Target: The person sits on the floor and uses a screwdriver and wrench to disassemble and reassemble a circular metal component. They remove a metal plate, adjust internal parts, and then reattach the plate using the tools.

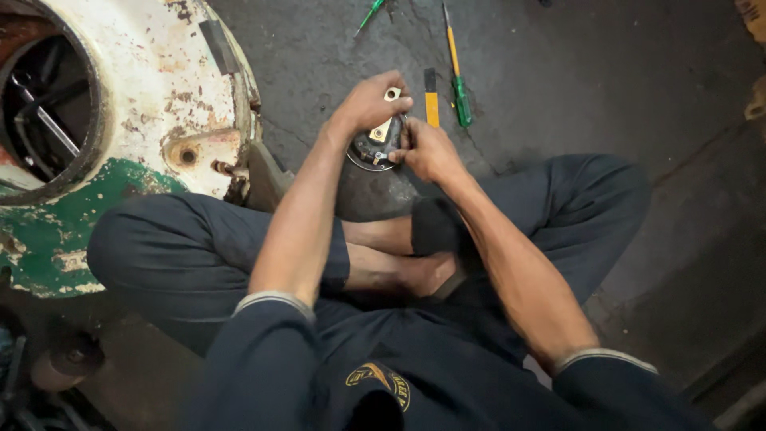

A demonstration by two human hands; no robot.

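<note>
Gripping a round dark metal part, both left hand and right hand close on it above a cracked grey concrete floor, beside a rusty white-and-green drum.

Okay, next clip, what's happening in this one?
A person sits cross-legged on a dark concrete floor, both hands on a small round dark part with brass terminals. The left hand grips its top edge; the right hand pinches at its right side. A rusty white-and-green metal housing stands at the left. A yellow-and-green screwdriver, a green one and a short yellow-handled tool lie beyond.
</note>
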